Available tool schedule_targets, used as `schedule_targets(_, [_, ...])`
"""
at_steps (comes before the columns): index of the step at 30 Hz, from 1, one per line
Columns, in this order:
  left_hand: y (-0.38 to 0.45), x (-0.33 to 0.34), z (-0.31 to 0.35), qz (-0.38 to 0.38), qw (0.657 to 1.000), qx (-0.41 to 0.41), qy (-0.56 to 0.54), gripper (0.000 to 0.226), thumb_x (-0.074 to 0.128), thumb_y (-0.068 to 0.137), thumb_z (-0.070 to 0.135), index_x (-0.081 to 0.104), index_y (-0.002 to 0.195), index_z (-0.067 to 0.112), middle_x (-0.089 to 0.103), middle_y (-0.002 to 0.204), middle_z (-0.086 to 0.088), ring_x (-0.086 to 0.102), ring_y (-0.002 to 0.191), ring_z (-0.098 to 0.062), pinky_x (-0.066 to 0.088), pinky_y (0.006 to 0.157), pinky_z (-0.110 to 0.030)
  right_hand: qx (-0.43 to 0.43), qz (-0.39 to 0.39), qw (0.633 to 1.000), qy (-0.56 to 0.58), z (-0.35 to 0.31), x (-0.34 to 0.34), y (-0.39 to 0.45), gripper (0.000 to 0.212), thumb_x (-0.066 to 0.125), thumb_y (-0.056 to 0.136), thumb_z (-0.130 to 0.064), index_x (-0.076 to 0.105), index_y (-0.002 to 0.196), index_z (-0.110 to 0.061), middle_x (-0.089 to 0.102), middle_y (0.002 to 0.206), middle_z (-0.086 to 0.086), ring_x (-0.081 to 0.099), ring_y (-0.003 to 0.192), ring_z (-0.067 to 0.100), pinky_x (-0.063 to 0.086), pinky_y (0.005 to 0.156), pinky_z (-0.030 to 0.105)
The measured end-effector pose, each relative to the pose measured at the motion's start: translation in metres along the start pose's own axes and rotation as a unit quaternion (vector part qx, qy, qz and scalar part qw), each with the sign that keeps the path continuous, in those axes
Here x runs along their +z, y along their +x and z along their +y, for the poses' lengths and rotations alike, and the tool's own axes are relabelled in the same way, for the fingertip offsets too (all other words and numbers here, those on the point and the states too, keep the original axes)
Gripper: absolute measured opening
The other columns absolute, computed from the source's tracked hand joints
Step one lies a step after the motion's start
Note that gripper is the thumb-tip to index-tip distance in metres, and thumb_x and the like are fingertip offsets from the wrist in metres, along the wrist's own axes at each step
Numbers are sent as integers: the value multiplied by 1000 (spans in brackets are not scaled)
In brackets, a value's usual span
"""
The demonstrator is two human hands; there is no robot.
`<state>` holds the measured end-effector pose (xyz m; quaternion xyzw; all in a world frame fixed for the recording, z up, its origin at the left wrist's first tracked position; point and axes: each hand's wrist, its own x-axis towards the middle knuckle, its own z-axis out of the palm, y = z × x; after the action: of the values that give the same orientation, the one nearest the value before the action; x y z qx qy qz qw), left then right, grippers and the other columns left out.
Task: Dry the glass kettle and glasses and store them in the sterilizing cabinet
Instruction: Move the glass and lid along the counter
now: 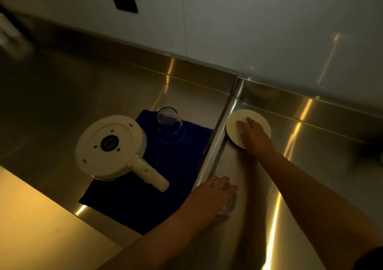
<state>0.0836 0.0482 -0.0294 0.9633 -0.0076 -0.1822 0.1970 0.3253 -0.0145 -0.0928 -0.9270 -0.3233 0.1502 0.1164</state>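
On the steel counter (310,166), right hand (256,137) rests spread fingers on a white lid (248,116); left hand (215,195) curls around a glass (229,204) (blurred). Left, the upturned kettle (109,145) sits on a blue cloth (176,166).

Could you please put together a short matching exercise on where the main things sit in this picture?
Things:
1. kettle
2. glass on the cloth
3. round white lid
4. left hand

Places or states:
A. under the right hand, on the steel counter right of the seam
B. upside down on the dark blue cloth, base up, handle towards the camera
C. wrapped round a clear glass near the seam
D. standing on the far part of the cloth, beyond the kettle's handle

Pairs: 1-B, 2-D, 3-A, 4-C
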Motion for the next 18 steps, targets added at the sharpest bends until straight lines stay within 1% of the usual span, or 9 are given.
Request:
schedule_targets(3, [4,3,-4,17,1000,11,5,75,58,90,36,13,149,27,9,156,0,9,140,-20,24,112,-36,2,0,1000,-30,-2,0,3,74,68,82,-16,29,145,-21,20,153,12,22,138,33,29,107,50])
schedule_targets(6, [6,10,-8,48,999,18,-9,76,61,87,37,17,149,29,13,155,0,13,139,-19,26,110,-34,-1,7,999,-46,-3,-2,0,81,74,75,-14,31,143,-19,25,150,11,27,134,32,34,102,47])
schedule_targets(9, [7,17,-14,64,997,23,-21,77,63,85,40,18,148,31,15,155,2,12,138,-18,28,107,-34,-5,15,999,-50,-3,-5,-5,81,75,72,-12,34,141,-18,30,145,11,31,129,32,38,98,45])
schedule_targets(12, [8,21,-17,76,997,18,-17,80,64,84,42,16,147,36,13,155,4,13,138,-18,36,103,-39,-4,4,998,-57,-4,-9,-12,80,75,71,-10,36,141,-18,32,143,12,31,128,32,39,95,45])
schedule_targets(15, [8,23,-17,76,997,13,-16,84,69,80,37,16,145,38,13,149,7,19,134,-20,45,97,-42,-14,5,997,-72,-5,-13,-23,82,78,68,-12,37,140,-17,33,142,11,31,127,32,39,94,44])
schedule_targets(18, [7,20,-15,81,996,6,-44,86,74,76,32,20,143,38,17,144,8,24,130,-20,48,92,-41,-21,16,997,-72,-10,-20,-42,84,79,67,-14,37,139,-18,33,143,10,31,128,32,38,96,45])
